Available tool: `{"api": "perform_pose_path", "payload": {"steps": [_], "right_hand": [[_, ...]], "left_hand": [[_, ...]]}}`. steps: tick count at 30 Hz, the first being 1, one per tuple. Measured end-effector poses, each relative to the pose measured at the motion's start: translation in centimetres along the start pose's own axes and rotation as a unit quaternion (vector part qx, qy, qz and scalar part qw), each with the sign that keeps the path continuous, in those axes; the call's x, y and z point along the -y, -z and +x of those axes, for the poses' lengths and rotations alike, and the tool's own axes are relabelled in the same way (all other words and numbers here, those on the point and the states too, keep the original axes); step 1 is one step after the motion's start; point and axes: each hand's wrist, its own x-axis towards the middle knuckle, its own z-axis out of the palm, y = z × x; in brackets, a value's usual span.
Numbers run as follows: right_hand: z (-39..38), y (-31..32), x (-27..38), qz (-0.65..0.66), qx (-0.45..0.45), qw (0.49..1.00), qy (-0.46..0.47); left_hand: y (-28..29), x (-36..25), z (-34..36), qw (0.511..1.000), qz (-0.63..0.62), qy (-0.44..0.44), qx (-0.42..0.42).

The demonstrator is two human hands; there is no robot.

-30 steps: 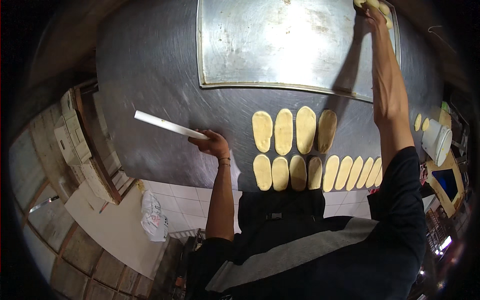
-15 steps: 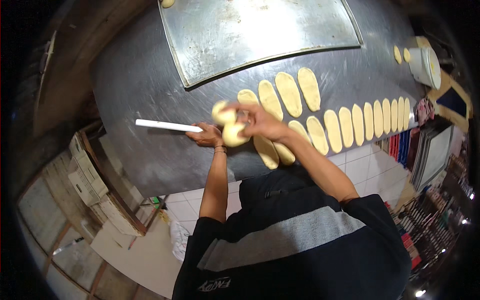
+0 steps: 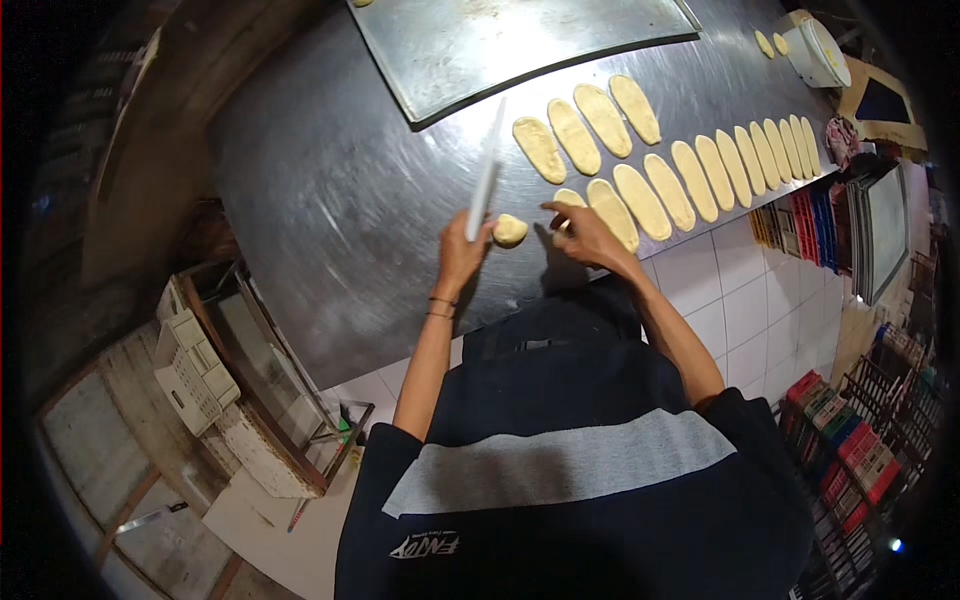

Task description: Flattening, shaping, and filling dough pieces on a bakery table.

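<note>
In my left hand (image 3: 462, 250) is a white rod (image 3: 487, 165), gripped at its lower end and tilted away from me. A round dough ball (image 3: 510, 229) rests on the steel table (image 3: 290, 220) just right of that hand. My right hand (image 3: 585, 238) is curled over another lump of dough, partly hidden by its fingers, beside two rows of flattened oval dough pieces (image 3: 635, 200). Several of these stretch toward the table's right end.
A large metal tray (image 3: 428, 80) lies along the far edge. At right are a white bucket (image 3: 815, 60), two small dough pieces (image 3: 765, 43), stacked trays (image 3: 878, 230) and coloured crates (image 3: 840, 440). A plastic crate (image 3: 195, 375) sits at lower left.
My right hand has come from the far tray's corner with dough balls; one now rests on the table. The rod in my left hand has swung from pointing left to pointing away from me.
</note>
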Motion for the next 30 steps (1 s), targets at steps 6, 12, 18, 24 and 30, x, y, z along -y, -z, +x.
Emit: {"api": "perform_pose_path", "payload": {"steps": [6, 12, 18, 24, 30], "right_hand": [[-2.2, -1.8, 1.3, 0.108, -0.145, 0.983, 0.024], [-1.2, -6.2, -0.9, 0.142, -0.103, 0.980, 0.094], [0.2, -7.2, -1.9, -0.098, -0.165, 0.972, 0.139], [-0.3, -10.2, -2.3, -0.166, -0.116, 0.939, 0.278], [-0.3, -7.8, 1.1, -0.031, 0.060, 0.995, 0.070]], "left_hand": [[-1.1, -3.2, 0.0, 0.982, 0.088, -0.121, 0.115], [5.9, 0.6, -4.0, 0.994, 0.067, 0.045, -0.070], [9.5, 4.2, -7.5, 0.970, 0.166, 0.134, -0.116], [5.7, 2.6, -7.2, 0.974, 0.167, 0.006, -0.152], [6.6, -0.1, -6.3, 0.965, -0.139, 0.211, -0.071]]}}
